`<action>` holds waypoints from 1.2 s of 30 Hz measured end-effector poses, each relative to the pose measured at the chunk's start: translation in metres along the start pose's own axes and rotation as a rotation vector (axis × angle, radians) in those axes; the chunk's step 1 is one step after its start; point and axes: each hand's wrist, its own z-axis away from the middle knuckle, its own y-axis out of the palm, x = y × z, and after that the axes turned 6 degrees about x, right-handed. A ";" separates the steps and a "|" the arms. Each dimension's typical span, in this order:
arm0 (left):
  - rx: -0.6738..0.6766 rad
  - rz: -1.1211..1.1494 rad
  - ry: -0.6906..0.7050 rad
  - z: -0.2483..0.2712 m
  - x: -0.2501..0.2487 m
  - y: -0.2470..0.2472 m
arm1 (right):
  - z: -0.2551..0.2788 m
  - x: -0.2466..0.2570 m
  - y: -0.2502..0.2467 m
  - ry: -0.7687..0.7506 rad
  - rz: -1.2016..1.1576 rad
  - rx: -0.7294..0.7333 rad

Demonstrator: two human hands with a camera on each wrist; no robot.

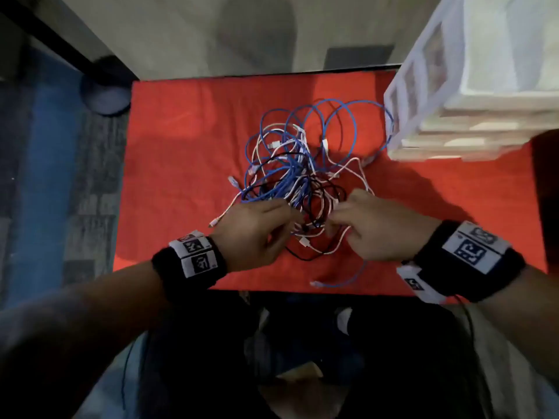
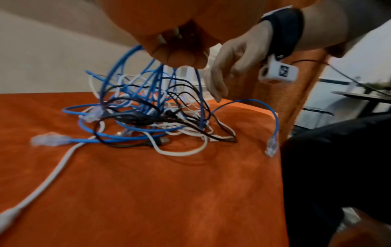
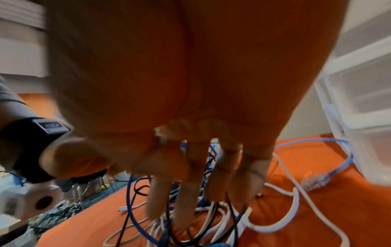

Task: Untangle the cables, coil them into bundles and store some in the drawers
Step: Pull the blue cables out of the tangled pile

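A tangle of blue, white and black cables (image 1: 290, 176) lies in the middle of the red cloth (image 1: 181, 146). My left hand (image 1: 287, 219) is at its near left edge. In the left wrist view the left hand (image 2: 180, 58) grips several blue cable strands (image 2: 156, 83) and holds them lifted above the heap (image 2: 152, 117). My right hand (image 1: 335, 220) is at the near right edge. Its fingers (image 3: 186, 208) point down, fairly straight, into the white and black cables (image 3: 211, 225); I see no cable held in them. The right hand (image 2: 217, 93) hangs just beside the lifted strands.
A white plastic drawer unit (image 1: 453, 116) stands at the back right of the table, with blue loops (image 1: 332, 116) reaching its base. A blue cable end with a clear plug (image 1: 317, 284) lies at the front edge. A white cable (image 2: 52, 170) trails left.
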 end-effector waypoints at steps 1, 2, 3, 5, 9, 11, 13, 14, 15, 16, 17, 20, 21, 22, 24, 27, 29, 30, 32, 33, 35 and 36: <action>0.022 -0.020 0.043 0.000 0.002 0.007 | 0.000 -0.003 0.005 -0.040 0.016 -0.003; 0.066 -0.050 0.066 0.002 0.003 0.012 | 0.003 -0.003 0.010 -0.077 0.025 0.029; 0.086 -0.062 0.094 0.003 0.004 0.019 | 0.005 -0.005 0.015 -0.116 0.059 0.019; 0.107 -0.097 0.144 0.003 0.003 0.034 | 0.012 -0.009 0.027 -0.165 0.113 0.039; 0.059 -0.170 0.243 0.007 0.001 0.057 | 0.022 -0.014 0.056 -0.168 0.268 0.072; 0.064 -0.259 0.303 0.014 0.001 0.070 | 0.026 -0.011 0.077 -0.149 0.339 -0.041; 0.083 -0.284 0.270 0.017 0.003 0.076 | 0.026 -0.009 0.087 -0.057 0.351 -0.068; 0.060 -0.295 0.260 0.023 0.002 0.081 | 0.027 -0.004 0.092 0.006 0.388 -0.043; 0.041 -0.285 0.235 0.030 -0.001 0.085 | 0.028 0.003 0.095 0.064 0.391 -0.011; 0.015 -0.273 0.208 0.037 -0.003 0.089 | 0.030 0.012 0.097 0.096 0.373 -0.017; -0.015 -0.250 0.174 0.046 -0.007 0.092 | 0.032 0.019 0.100 0.107 0.343 -0.048; -0.044 -0.224 0.133 0.066 -0.020 0.100 | 0.033 0.040 0.100 0.126 0.268 -0.150; -0.039 -0.220 0.121 0.070 -0.025 0.102 | 0.034 0.049 0.098 0.127 0.221 -0.189; -0.058 -0.213 0.109 0.072 -0.032 0.103 | 0.035 0.060 0.094 0.115 0.195 -0.240; -0.134 -0.164 0.050 0.074 -0.045 0.103 | 0.035 0.077 0.087 0.068 0.185 -0.348; -0.189 -0.149 -0.021 0.073 -0.060 0.086 | 0.034 0.093 0.076 -0.001 0.228 -0.427; -0.213 -0.229 -0.011 0.076 -0.062 0.062 | 0.038 0.093 0.066 -0.038 0.237 -0.451; -0.237 -0.254 -0.019 0.080 -0.059 0.047 | 0.042 0.088 0.060 -0.040 0.215 -0.474; -0.320 -0.275 -0.055 0.090 -0.039 0.015 | 0.055 0.071 0.043 -0.026 0.138 -0.540; -0.359 -0.285 -0.088 0.097 -0.027 0.001 | 0.062 0.060 0.035 -0.023 0.074 -0.580; -0.368 -0.309 -0.172 0.108 -0.003 -0.020 | 0.069 0.044 0.022 -0.023 -0.044 -0.654; -0.337 -0.309 -0.214 0.108 0.005 -0.026 | 0.069 0.040 0.017 -0.024 -0.089 -0.682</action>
